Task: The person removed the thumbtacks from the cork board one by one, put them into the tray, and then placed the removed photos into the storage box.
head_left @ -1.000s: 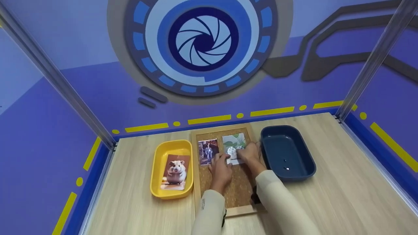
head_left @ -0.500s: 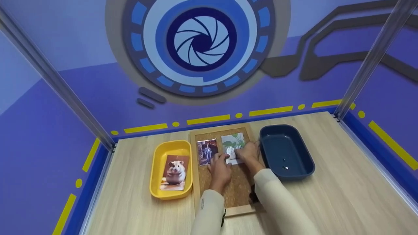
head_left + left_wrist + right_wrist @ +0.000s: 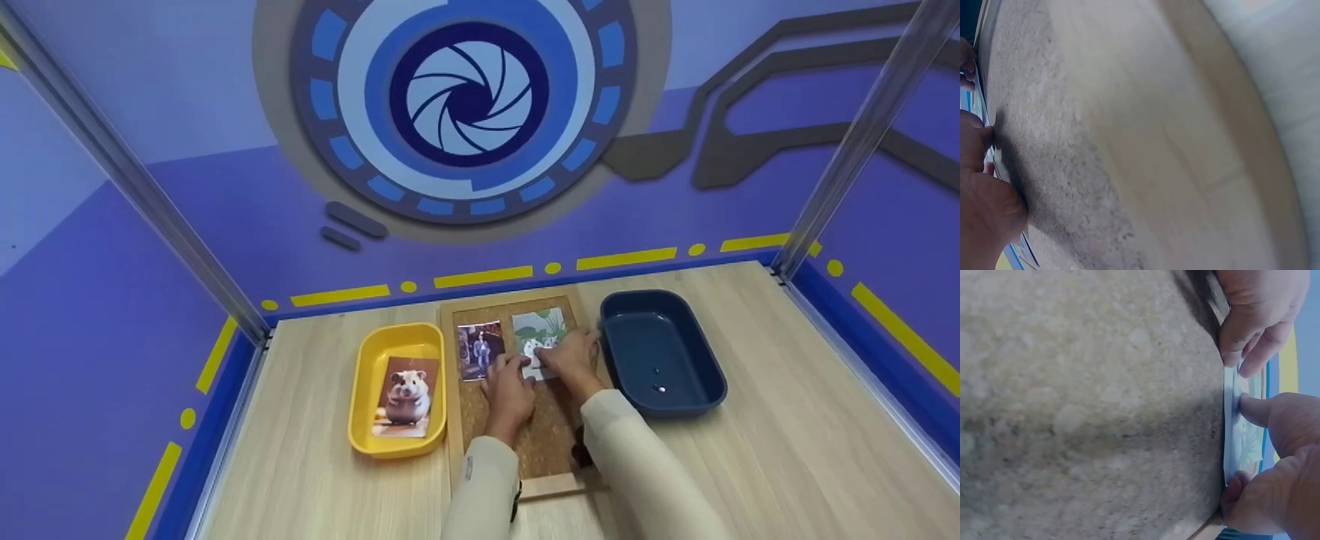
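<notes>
On a wood-framed corkboard (image 3: 547,427) lies a picture card (image 3: 541,321) with white animals and green leaves. My left hand (image 3: 511,394) rests its fingertips at the card's lower left corner, overlapping that edge. From the right side my right hand (image 3: 574,360) presses its thumb onto the lower part of the card. In the right wrist view that thumb (image 3: 1255,409) meets the card (image 3: 1232,422), with another fingertip at its near right corner. Whether anything small lies under the thumb I cannot tell. A second photo (image 3: 478,346), showing a standing person, lies left of the card.
A yellow tray (image 3: 360,390) left of the board holds a hamster photo (image 3: 406,397). To the right stands a dark blue tray (image 3: 649,337) with a couple of small shiny pieces (image 3: 660,388) inside. Printed panels (image 3: 420,259) surround the wooden table (image 3: 300,465).
My right thumb has shifted slightly down and left on the card. The left hand stays at the lower left corner; both trays and the other photos keep their places.
</notes>
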The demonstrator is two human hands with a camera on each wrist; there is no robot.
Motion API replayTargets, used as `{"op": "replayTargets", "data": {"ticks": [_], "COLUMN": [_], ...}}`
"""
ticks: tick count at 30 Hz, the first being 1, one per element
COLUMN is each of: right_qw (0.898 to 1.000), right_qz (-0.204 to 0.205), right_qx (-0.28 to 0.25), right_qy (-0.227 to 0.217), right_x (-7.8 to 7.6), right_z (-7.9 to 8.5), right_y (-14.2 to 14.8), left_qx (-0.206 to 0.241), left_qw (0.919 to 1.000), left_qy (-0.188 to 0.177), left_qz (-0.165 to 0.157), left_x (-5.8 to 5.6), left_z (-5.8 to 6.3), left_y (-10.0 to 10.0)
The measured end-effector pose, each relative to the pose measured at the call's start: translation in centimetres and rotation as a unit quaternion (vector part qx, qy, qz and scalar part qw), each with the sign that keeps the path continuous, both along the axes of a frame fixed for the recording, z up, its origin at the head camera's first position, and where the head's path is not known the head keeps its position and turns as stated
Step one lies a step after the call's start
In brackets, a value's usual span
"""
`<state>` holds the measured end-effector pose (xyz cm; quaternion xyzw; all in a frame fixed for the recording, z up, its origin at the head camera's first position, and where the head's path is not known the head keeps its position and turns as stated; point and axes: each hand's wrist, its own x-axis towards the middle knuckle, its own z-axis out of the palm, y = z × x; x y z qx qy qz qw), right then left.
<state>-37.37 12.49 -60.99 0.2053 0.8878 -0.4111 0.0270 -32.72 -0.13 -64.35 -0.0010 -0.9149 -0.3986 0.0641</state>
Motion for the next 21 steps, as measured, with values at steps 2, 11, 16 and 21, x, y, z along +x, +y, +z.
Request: {"op": "replayTargets", "data": {"ticks": [2,11,16,21], "right_qw": [1.000,1.000,1.000,0.999], "right_qz": [0.002,0.005,0.007,0.011], "right_qx": [0.000,0.004,-0.001,-0.012], "right_qy": [-0.010,0.002,0.026,0.043], "right_x": [0.0,-0.9,-0.7,-0.1], "right_z": [0.2,-0.6,-1.3,-1.8], "right_y": [0.1,1.2,1.8,2.1], "left_qx": [0.001,0.010,0.016,0.015], "left_qw": [1.0000,0.9999,0.9998,0.9998], "left_qy": [-0.001,0.013,0.003,0.004], "left_qz": [0.000,0.002,-0.005,-0.009], "left_x": [0.0,0.0,0.2,0.5], "left_z": [0.0,0.0,0.2,0.2], "left_y": [0.0,0.0,-0.1,-0.1]}}
